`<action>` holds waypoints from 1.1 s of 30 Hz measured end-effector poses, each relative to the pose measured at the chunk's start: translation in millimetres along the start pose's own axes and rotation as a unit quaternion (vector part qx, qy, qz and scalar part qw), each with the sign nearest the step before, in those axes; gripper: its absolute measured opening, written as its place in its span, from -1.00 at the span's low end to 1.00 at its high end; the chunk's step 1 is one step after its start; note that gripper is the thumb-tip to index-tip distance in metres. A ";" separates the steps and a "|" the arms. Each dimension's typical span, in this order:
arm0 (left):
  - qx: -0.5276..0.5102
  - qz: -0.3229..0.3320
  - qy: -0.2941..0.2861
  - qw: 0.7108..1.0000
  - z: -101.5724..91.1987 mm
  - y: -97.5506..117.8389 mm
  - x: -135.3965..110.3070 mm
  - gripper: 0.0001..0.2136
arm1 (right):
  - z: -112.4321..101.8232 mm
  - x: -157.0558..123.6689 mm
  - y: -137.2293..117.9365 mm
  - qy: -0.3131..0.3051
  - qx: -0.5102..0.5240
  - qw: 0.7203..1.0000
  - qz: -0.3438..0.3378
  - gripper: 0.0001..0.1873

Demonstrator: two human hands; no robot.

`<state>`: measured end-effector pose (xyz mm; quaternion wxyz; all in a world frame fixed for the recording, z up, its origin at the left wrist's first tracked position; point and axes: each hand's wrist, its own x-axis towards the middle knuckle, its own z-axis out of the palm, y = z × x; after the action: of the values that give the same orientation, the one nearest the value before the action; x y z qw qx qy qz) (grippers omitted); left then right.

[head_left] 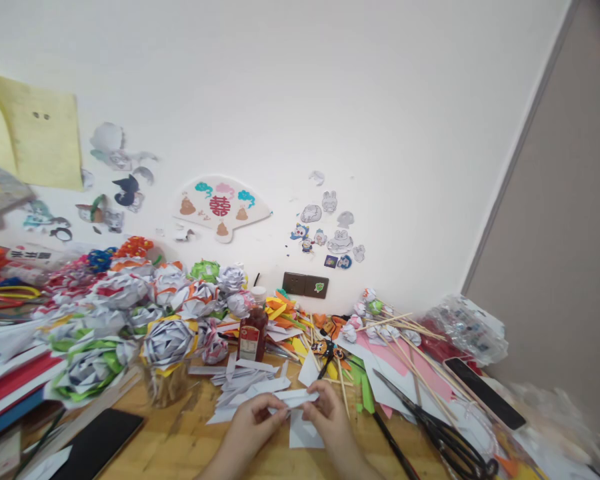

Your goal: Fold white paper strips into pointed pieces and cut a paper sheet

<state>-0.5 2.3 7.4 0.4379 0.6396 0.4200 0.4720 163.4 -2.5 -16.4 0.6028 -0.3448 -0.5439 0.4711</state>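
My left hand (253, 420) and my right hand (327, 413) meet low in the middle of the view, both pinching a narrow folded strip of white paper (296, 398) between thumb and fingers. The strip is held just above the wooden table (180, 447). A flat white sheet (303, 433) lies under my right hand. Behind the hands sits a heap of similar folded white paper pieces (247, 383).
Several rolled paper flowers (170, 340) crowd the left side. A red bottle (253, 333) stands behind the pile. Black scissors (443, 437) lie at right, with wooden skewers (415, 360), coloured paper scraps and two dark phones (97, 443) (483, 392). A sticker-covered wall (220, 207) rises behind.
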 end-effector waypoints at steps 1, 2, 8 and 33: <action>0.000 -0.002 -0.001 1.000 0.3 0.8 -0.6 -0.83 | 0.3 -0.1 -0.5 0.002 0.003 1.000 0.000 -0.69; 0.000 -0.004 -0.001 1.000 0.6 1.5 -1.0 -0.83 | 0.5 0.0 -1.0 0.004 0.005 1.000 -0.001 -0.69; -0.005 -0.008 0.001 1.000 1.1 0.9 -0.8 -0.83 | 1.9 2.5 -3.1 0.006 0.030 0.999 0.014 -0.62; -0.046 -0.006 0.048 0.998 1.3 -8.1 1.1 -0.76 | 0.7 5.9 2.7 0.037 -0.009 0.999 0.038 -0.69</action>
<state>0.0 5.3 -0.3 0.4490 0.5928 0.4219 0.5187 162.0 3.8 -16.9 0.6010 -0.3878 -0.5124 0.4751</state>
